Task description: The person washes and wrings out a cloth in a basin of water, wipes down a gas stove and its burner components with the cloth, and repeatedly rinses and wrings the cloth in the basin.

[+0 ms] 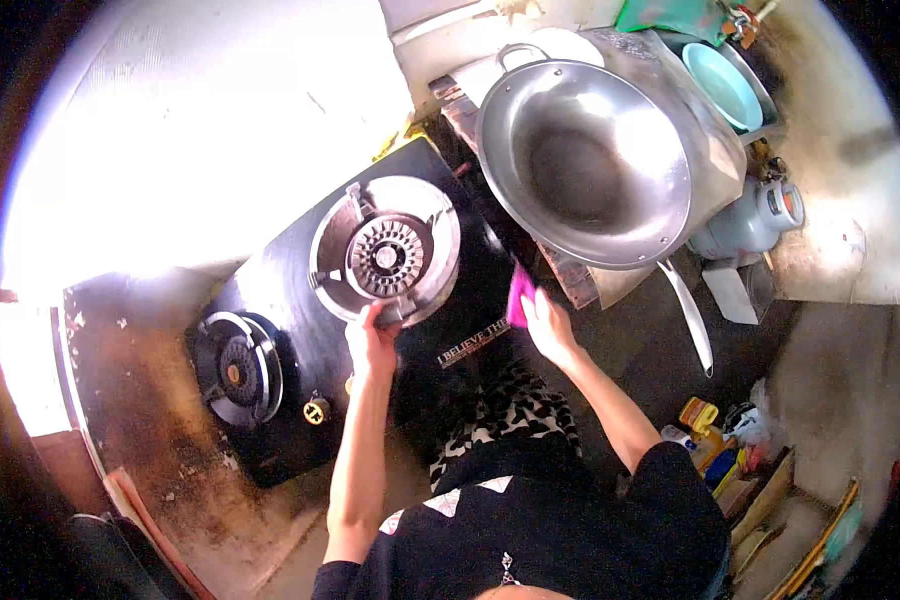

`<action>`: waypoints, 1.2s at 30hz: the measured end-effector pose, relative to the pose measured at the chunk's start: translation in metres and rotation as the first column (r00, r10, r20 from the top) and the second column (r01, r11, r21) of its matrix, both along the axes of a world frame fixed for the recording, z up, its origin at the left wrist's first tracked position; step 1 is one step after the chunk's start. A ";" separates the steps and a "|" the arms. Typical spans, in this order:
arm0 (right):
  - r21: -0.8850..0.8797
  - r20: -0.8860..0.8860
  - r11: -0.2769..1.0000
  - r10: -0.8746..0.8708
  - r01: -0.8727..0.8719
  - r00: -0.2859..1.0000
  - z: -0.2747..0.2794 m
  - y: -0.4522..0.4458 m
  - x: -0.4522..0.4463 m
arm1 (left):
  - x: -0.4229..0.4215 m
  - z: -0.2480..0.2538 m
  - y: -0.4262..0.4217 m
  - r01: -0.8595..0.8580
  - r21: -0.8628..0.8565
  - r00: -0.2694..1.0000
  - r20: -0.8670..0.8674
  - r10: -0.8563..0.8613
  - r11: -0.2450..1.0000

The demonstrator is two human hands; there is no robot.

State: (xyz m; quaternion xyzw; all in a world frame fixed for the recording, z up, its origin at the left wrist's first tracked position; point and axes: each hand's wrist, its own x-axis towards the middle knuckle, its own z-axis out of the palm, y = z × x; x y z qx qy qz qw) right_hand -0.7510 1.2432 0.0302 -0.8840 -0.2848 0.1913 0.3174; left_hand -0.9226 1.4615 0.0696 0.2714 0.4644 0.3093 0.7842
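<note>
My left hand (372, 345) grips the near edge of the round metal pan-support ring (448, 250) around the larger burner (385, 257), fingers curled at its rim. A bunched purple cloth (519, 297) is in my right hand (550, 328), beside the right edge of the black gas stove (290, 250). My right fingers are partly hidden by the angle. The stove's smaller burner (238, 372) is at the left, with a yellow-and-black knob (315, 410) near it.
A large steel wok (580, 160) rests on a covered surface right of the stove, its long handle (690, 320) pointing toward me. Beyond are a turquoise basin (722, 87) and a grey gas cylinder (745, 225). Bottles and packets (715, 430) crowd a box at lower right.
</note>
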 end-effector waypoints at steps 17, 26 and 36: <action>-0.133 0.039 0.991 -0.008 0.014 0.999 0.012 0.167 0.069 | -0.207 0.111 -0.087 -0.312 0.088 0.875 -0.361 0.322 0.946; 0.049 0.068 0.997 0.053 -0.057 0.996 -0.069 0.348 0.175 | -0.222 0.127 -0.118 -0.403 -0.100 0.846 -0.420 0.329 0.910; -0.102 0.167 0.928 0.372 -0.360 0.913 -0.016 0.349 0.148 | -0.249 0.100 -0.134 -0.614 -0.036 0.727 -0.415 0.547 0.789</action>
